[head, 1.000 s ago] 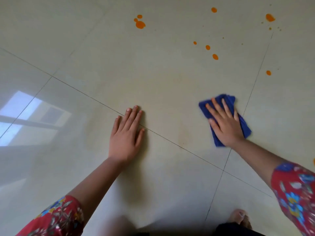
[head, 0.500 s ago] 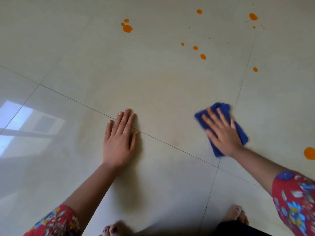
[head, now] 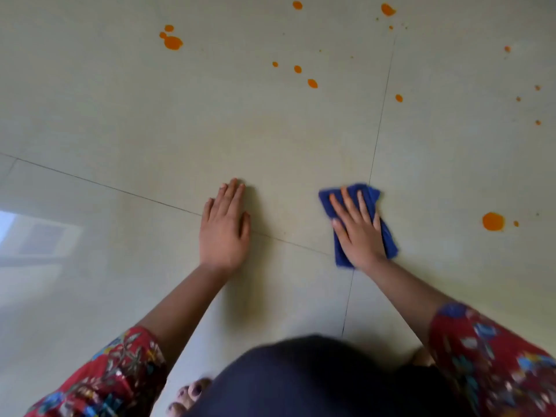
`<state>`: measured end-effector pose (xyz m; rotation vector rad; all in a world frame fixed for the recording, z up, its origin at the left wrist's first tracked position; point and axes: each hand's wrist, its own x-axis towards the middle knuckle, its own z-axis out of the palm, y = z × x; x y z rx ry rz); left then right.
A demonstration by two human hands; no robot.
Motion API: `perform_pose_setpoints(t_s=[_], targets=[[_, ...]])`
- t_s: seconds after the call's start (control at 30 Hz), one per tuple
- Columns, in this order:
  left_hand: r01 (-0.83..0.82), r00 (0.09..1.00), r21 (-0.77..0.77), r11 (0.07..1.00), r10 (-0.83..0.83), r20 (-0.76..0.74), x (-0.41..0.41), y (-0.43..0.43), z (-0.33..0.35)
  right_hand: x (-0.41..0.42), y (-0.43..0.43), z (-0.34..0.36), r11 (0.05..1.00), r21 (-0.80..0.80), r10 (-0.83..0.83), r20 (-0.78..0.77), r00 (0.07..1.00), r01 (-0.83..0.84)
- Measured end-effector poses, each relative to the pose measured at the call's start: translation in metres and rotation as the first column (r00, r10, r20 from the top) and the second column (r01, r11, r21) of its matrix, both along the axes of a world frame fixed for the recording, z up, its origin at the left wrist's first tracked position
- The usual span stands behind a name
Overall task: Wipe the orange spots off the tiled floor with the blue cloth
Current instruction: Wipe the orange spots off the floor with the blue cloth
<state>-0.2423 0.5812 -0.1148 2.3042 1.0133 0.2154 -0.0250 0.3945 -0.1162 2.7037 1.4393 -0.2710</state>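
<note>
A folded blue cloth (head: pixel 386 236) lies on the pale tiled floor (head: pixel 120 115) where two grout lines cross. My right hand (head: pixel 358 230) presses flat on it with straight, spread fingers. My left hand (head: pixel 225 228) rests flat on the bare tile to the left, palm down. Orange spots lie beyond the hands: a big blot (head: pixel 173 42) far left, three small drops (head: pixel 312 83) in the middle, one drop (head: pixel 399 98) by the grout line, a blot (head: pixel 387 9) at the top and a large round spot (head: pixel 493 221) to the right of the cloth.
My dark-clothed knees (head: pixel 316 380) and bare toes (head: pixel 189 395) fill the bottom edge. A bright window reflection (head: pixel 36 236) shines on the glossy floor at the left. Tiny orange specks (head: pixel 537 122) dot the far right tile.
The view has tilted down and shifted, bringing my knees and the large right spot into sight. My right hand has slid the cloth slightly along the floor; my left hand stays planted.
</note>
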Motion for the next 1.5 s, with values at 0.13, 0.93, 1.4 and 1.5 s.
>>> perform_pose_setpoints(t_s=[0.13,0.93,1.4,1.5], targets=[[0.033,0.999,-0.028,0.999,-0.033,-0.03,-0.005,0.001,0.019,-0.044,0.058,0.008,0.994,-0.038,0.098,-0.094,0.991,-0.102],[0.646,0.687,-0.074,0.76,-0.621,-0.378,0.252,-0.167,0.067,0.138,-0.279,0.011,0.984,-0.122,0.12,-0.095,0.988,-0.132],[0.247,0.93,-0.115,0.962,-0.269,-0.251,0.345,-0.275,0.037,0.182,-0.338,-0.008,0.994,0.102,0.044,-0.035,0.998,-0.04],[0.195,0.957,-0.107,0.975,-0.213,-0.197,0.349,-0.281,0.029,0.237,-0.338,-0.008,0.945,0.089,-0.316,-0.001,0.949,0.315]])
